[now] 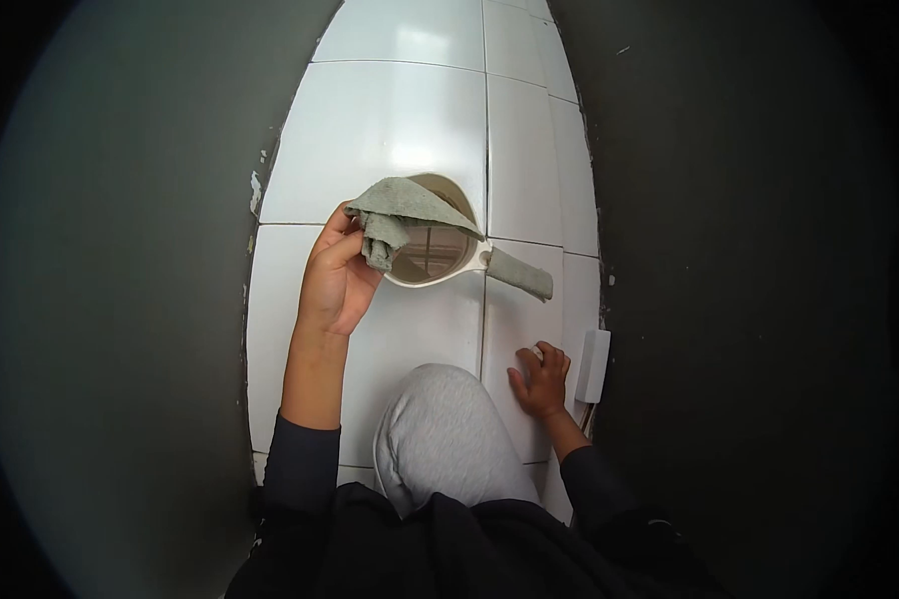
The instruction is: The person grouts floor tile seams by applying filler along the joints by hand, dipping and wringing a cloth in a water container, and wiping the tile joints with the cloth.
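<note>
A white dipper (pixel 417 284) with a round bowl and a short handle sits on white tiles, with reflective water (pixel 432 255) in it. My left hand (pixel 335 285) is at the bowl's left side, its fingers closed on a bunched grey-green cloth (pixel 410 201). That cloth stretches over the upper part of the bowl towards the handle. Similar grey-green fabric (pixel 518 275) covers the handle; I cannot tell whether it is the same piece. My right hand (pixel 541 386) is below the handle, over the tiles, fingers bent and apart. Nothing shows in it.
White tiles (pixel 370 130) run ahead between a dark wall (pixel 150 250) on the left and another dark surface (pixel 739 270) on the right. Beside my right hand, a small white block (pixel 592 366) stands along the right edge. My grey-clothed knee (pixel 440 419) is between my arms.
</note>
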A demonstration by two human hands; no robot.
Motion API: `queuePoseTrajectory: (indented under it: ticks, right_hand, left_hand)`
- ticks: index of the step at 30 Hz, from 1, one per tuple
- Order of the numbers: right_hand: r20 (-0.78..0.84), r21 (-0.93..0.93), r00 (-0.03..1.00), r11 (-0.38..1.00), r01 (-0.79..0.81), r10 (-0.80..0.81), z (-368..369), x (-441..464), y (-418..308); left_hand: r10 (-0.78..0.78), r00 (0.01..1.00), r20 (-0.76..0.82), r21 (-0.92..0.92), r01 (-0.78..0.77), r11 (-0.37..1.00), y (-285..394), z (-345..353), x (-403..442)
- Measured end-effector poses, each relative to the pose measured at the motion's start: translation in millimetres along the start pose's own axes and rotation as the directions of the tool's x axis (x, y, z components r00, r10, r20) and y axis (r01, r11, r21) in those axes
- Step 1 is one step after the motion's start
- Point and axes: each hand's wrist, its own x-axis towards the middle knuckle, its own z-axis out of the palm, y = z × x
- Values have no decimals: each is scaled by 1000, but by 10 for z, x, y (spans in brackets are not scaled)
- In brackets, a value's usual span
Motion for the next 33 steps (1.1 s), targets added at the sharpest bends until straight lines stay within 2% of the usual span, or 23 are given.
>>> queuePoseTrajectory:
  ticks: [5,6,8,11,14,16,17,19,21,23,24,26,27,29,31,33]
  right_hand:
    - [-58,-2,998,1000,0,0,57,-41,-43]
    - [-10,34,1000,999,-27,28,-42,-18,-63]
    - [-13,44,1000,999,-23,23,-65,20,-73]
    - [-49,14,998,1000,25,-24,-86,-2,-93]
    - [-50,11,999,1000,0,0,-94,-44,-107]
    - [-113,33,991,997,-67,70,-77,-19,-115]
    - [-131,39,990,998,-41,46,-22,72,-90]
    - [-375,263,878,942,-208,299,101,257,-50]
    - [-441,316,834,927,-201,332,-17,662,-92]
    - [-344,248,853,914,-320,392,-234,1033,-229]
    - [-348,261,852,913,-313,392,-400,1175,-351]
    - [-57,59,919,920,-387,390,-664,1370,-564]
    - [-71,46,917,920,-389,391,-700,1426,-647]
    - [82,-131,964,961,-243,255,-676,1515,-694]
    - [44,-90,972,970,-224,229,-681,1507,-736]
    - [188,-23,961,979,-202,203,-786,1418,-867]
  left_hand:
    - [36,999,12,-40,-35,999,-159,-116,-219]
    - [15,999,-31,-15,-16,1000,-126,18,-223]
    - [34,994,-100,-61,-40,997,-74,159,-375]
    - [98,989,-108,-86,-107,990,31,154,-654]
    - [146,977,-157,-116,-165,979,109,138,-924]
    - [173,974,-143,-135,-193,972,107,-61,-1071]
    - [204,970,-136,-131,-221,966,142,-129,-1167]
    - [241,956,-167,-129,-264,956,200,-251,-1397]
    - [291,932,-215,-85,-315,945,323,-207,-1561]
    - [337,914,-227,-70,-361,930,328,-249,-1715]
    - [348,911,-221,-60,-369,927,338,-225,-1771]
    - [358,897,-259,-48,-382,923,328,-151,-1847]
    - [354,901,-249,-65,-380,923,340,-225,-1853]
    - [352,927,-131,-34,-359,933,306,-254,-1869]
    - [337,929,-153,-29,-345,938,204,-239,-1904]
    - [304,945,-117,-45,-311,949,107,-267,-1932]
